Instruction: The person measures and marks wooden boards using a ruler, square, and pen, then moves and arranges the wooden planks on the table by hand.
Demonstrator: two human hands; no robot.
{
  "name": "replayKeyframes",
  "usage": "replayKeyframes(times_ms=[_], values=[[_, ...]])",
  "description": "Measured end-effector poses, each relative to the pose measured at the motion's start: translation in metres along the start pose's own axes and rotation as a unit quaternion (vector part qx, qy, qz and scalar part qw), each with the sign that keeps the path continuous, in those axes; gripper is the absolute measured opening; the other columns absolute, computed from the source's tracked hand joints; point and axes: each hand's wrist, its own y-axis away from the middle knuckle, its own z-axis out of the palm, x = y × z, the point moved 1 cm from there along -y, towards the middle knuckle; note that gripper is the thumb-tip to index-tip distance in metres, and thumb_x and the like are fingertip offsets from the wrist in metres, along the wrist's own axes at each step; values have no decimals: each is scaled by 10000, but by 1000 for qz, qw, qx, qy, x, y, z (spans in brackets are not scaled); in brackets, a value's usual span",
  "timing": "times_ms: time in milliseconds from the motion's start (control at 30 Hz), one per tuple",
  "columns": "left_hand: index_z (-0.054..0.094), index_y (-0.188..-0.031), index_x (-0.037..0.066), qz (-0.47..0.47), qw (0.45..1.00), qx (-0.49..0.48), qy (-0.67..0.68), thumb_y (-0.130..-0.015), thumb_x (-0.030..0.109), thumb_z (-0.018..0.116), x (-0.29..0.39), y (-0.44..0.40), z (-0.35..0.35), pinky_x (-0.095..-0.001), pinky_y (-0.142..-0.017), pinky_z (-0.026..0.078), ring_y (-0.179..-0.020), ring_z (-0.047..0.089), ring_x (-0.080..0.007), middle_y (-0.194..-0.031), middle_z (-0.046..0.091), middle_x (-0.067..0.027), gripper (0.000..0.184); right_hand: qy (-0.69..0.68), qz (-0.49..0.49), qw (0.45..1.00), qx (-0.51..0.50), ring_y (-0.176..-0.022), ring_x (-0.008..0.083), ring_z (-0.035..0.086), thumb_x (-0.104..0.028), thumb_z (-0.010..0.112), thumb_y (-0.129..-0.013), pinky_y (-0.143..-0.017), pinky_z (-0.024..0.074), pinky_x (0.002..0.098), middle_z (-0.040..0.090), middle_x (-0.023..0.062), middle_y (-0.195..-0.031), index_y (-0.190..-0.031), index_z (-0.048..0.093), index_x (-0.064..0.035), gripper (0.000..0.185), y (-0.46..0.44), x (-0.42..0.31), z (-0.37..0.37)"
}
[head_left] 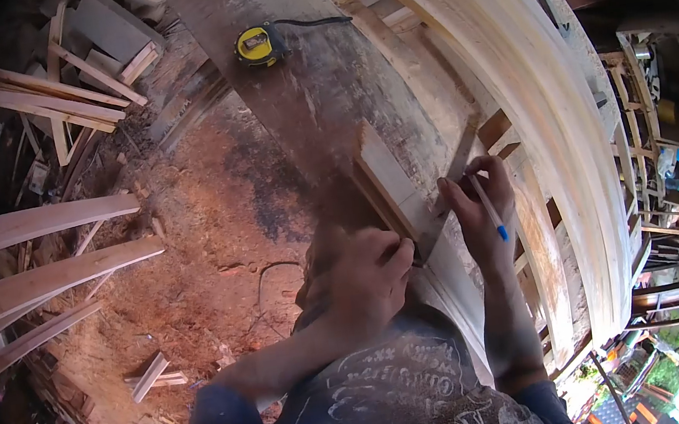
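A short wooden block [390, 173] lies on the plank bench, with a thin line across its pale face. My left hand [374, 269] is at the block's near end, its fingers curled and pressed together; what they hold, if anything, is hidden. On the block's right, my right hand [481, 201] has its fingers closed round a white pen [487, 206] with a blue end pointing down. Those fingertips are also beside a thin flat strip [461, 153] that slants up and away from them.
A yellow and black tape measure [256, 46] lies on the bench [291, 91] farther up. Long curved pale boards [546, 102] run along the right. Curved timbers [53, 226] stick out at the left, above a dusty floor [211, 202] with wood scraps [152, 376].
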Motion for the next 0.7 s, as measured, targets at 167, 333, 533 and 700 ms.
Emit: replayKeyframes(times_ms=[167,333,533,700], values=[[678,-1034,68,62,991,67,-101,-786,92,776,-1,0,-23,-349,-690,500,-739,611,-245,-848,589,-74,267,-267,38,960,-75,-742,115,638,-141,773,-853,-665,506,259,703,84,-849,-1046,462,-75,372,-20,6,15],[676,-1005,37,-312,914,-35,256,-887,153,744,-18,14,-6,-294,-685,506,-734,625,-175,-850,637,-50,179,-314,-1,948,-56,-747,118,647,-86,756,-875,-674,507,260,698,79,-865,-1045,456,-96,345,-35,10,32],[695,-1044,-7,-447,792,-90,405,-932,161,725,-27,-9,10,-288,-750,532,-839,656,-123,-945,713,-70,204,-271,-43,960,-49,-789,131,658,-105,725,-917,-720,516,271,696,98,-902,-1077,484,-61,292,-40,22,37],[710,-1086,-11,-407,790,-67,454,-937,156,721,-32,-9,19,-289,-796,537,-873,677,-132,-966,734,-80,223,-251,-90,963,40,-804,131,646,-145,623,-1009,-744,515,283,679,89,-915,-1153,587,32,231,-34,10,29]])
